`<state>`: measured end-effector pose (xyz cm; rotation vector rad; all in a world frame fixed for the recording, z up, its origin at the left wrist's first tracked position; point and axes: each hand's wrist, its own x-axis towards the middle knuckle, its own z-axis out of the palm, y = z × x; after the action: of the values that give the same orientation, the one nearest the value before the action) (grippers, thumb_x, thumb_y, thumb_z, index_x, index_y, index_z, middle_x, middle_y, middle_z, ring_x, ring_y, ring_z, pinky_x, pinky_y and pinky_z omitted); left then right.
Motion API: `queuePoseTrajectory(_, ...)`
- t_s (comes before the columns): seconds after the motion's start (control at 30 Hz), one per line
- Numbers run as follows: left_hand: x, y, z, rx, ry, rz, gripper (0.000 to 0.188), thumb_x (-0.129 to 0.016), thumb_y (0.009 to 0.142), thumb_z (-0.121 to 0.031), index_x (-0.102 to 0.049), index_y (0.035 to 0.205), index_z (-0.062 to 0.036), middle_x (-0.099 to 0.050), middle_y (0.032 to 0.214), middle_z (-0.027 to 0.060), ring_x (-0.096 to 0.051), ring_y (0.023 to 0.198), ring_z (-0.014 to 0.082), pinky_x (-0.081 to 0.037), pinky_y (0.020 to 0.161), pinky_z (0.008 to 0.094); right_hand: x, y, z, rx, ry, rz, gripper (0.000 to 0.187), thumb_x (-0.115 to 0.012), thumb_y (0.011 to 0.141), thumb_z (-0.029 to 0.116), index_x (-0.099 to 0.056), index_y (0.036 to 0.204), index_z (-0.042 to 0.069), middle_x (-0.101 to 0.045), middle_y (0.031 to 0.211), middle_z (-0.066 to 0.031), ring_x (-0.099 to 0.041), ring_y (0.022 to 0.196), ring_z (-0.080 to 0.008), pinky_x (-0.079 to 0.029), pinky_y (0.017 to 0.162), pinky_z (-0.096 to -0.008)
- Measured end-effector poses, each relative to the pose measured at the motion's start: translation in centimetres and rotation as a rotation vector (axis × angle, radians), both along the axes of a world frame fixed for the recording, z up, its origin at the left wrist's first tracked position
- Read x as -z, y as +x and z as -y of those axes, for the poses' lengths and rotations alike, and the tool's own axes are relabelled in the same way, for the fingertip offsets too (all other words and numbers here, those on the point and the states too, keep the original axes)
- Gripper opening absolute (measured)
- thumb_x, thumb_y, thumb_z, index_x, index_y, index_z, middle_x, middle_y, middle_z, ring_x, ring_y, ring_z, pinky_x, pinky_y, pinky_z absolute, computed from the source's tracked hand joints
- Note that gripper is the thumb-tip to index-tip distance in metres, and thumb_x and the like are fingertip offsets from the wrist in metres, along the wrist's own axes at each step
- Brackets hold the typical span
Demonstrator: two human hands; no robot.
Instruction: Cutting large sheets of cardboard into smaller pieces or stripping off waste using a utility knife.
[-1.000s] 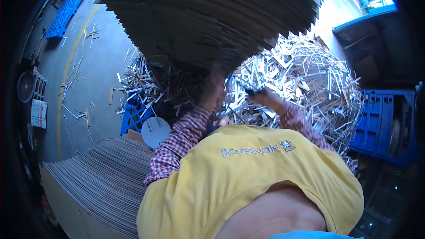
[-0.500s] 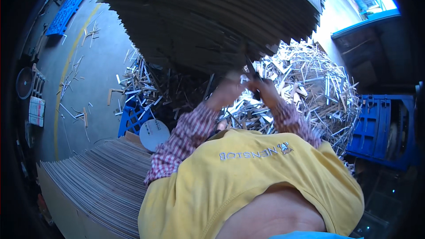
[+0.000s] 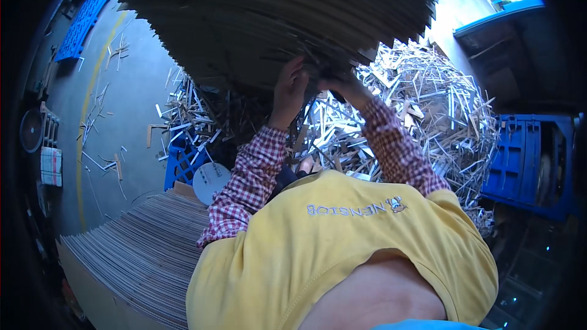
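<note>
Beneath the overhanging stack of thin sheets (image 3: 275, 18), head view: both hands are raised to the stack's lower edge. The left hand (image 3: 289, 88) is curled with its fingers hooked against the underside of the lowest sheets. The right hand (image 3: 342, 85) is closed around the same edge just beside it; what lies between its fingers is in shadow and cannot be told. The stack fills the upper part of the view, its layered edges fanned and uneven, and it leans out over the person's yellow top (image 3: 342, 250) and checked sleeves (image 3: 251, 183).

Risks, as a judgement. The sheets are held only at one short stretch of edge, with both hands close together; an uneven pull could let lower sheets slide out and the fanned layers above shift or drop toward the person. The edges look thin, so fingers could be cut or pinched. Footing is a further concern: a heap of offcut strips (image 3: 428, 104) lies just behind the hands and loose strips are scattered over the grey floor (image 3: 122, 104), near a blue pallet (image 3: 183, 162). A second stack of sheets (image 3: 134, 250) lies low at the person's left.

Against the frame half a second before: the hands have come up from the offcut heap to the stack's edge, and are now closer together.
</note>
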<state>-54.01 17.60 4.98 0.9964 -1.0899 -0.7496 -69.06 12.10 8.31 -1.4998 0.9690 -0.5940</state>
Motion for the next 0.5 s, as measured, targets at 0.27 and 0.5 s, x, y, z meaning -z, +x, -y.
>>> queuePoseTrajectory(0.27, -0.8, -1.9, 1.3, 0.111, 0.076, -0.033, 0.036, -0.048, 0.086, -0.025, -0.045, 0.116, -0.0056, -0.049, 0.105, 0.0121, -0.050, 0.090, 0.0166, -0.041, 0.075, 0.0270, -0.9, 1.8, 2.1, 0.070, 0.295, 0.126, 0.022, -0.059, 0.075, 0.023, -0.058, 0.083, 0.003, -0.057, 0.065, -0.0049, -0.052, 0.053, -0.0105, -0.039, 0.043, -0.0217)
queuePoseTrajectory(0.5, -4.1, -0.5, -2.6, -0.016, 0.046, 0.075, 0.027, -0.053, 0.082, -0.019, -0.053, 0.104, -0.0026, -0.053, 0.091, 0.0130, -0.055, 0.079, 0.0204, -0.043, 0.068, 0.0266, -1.1, 1.8, -1.3, 0.128, 0.094, 0.184, 0.024, -0.056, 0.074, 0.022, -0.057, 0.062, 0.002, -0.052, 0.055, -0.0028, -0.047, 0.049, -0.0106, -0.036, 0.046, -0.0240)
